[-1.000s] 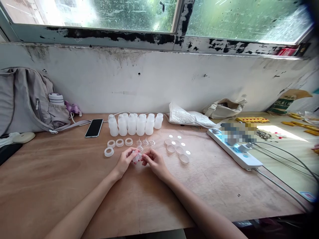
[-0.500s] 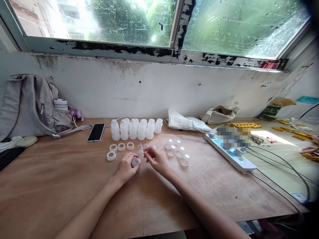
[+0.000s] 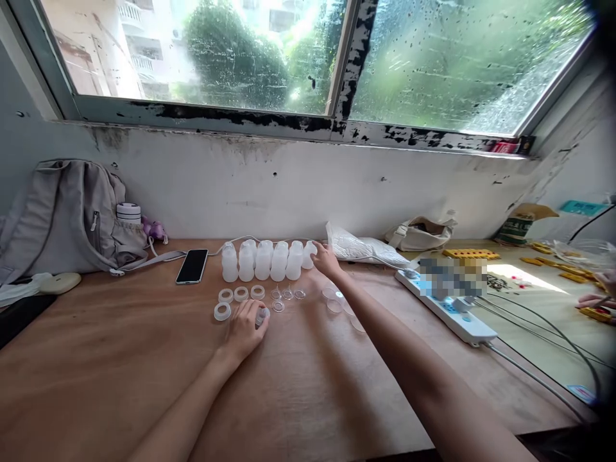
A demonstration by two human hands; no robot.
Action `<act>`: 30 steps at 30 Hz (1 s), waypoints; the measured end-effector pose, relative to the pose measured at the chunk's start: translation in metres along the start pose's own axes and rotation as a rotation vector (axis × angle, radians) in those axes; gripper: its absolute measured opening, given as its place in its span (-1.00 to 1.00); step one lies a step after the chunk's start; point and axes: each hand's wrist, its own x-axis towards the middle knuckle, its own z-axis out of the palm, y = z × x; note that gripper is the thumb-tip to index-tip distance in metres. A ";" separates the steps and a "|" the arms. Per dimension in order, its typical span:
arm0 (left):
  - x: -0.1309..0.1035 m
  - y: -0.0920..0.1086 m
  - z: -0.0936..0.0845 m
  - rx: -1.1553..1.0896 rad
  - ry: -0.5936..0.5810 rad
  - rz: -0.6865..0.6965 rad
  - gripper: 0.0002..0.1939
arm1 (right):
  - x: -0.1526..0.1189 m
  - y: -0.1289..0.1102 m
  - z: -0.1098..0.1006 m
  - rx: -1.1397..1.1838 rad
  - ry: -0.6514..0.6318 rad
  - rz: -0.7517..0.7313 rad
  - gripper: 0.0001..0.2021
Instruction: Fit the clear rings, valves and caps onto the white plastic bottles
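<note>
My left hand (image 3: 244, 326) rests on the table with its fingers curled around a small translucent bottle collar (image 3: 262, 316), which seems to have a clear nipple in it. My right hand (image 3: 326, 258) is stretched out to the right end of a row of frosted plastic bottles (image 3: 262, 260), its fingertips closed on the side of the last small bottle (image 3: 307, 255). Several loose white rings (image 3: 222, 312) lie just beyond my left hand. To their right are several clear nipples (image 3: 278, 306). Thin clear discs (image 3: 334, 305) lie partly hidden under my right forearm.
A phone (image 3: 192, 266) and a grey backpack (image 3: 79, 218) are at the left. A white power strip (image 3: 445, 308) with cables lies at the right. Behind are a white plastic package (image 3: 359, 247) and a beige bag (image 3: 421, 233). Another person's hand (image 3: 594, 299) is at the far right.
My right hand has moved from beside the nipples, forward and right, to the last bottle in the row. My left hand stays around the collar. The view has tilted up slightly.
</note>
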 end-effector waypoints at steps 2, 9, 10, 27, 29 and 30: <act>0.001 -0.001 -0.001 -0.005 0.014 0.002 -0.89 | -0.001 0.002 0.004 -0.019 -0.009 0.006 -0.71; 0.000 0.001 0.001 -0.020 0.084 0.044 -0.87 | -0.023 -0.005 -0.013 -0.045 0.061 -0.050 -0.89; -0.001 0.002 0.001 -0.023 0.099 0.054 -0.87 | -0.027 -0.008 -0.019 -0.041 0.095 -0.058 -0.86; -0.005 0.011 -0.001 -0.146 0.135 0.031 -0.75 | -0.151 -0.060 -0.016 0.322 0.008 -0.646 -0.64; -0.005 0.013 0.000 -0.190 0.132 0.001 -0.73 | -0.154 -0.060 -0.011 0.380 -0.004 -0.612 -0.56; -0.005 0.014 0.002 -0.219 0.135 -0.023 -0.72 | -0.155 -0.059 -0.009 0.408 -0.023 -0.588 -0.52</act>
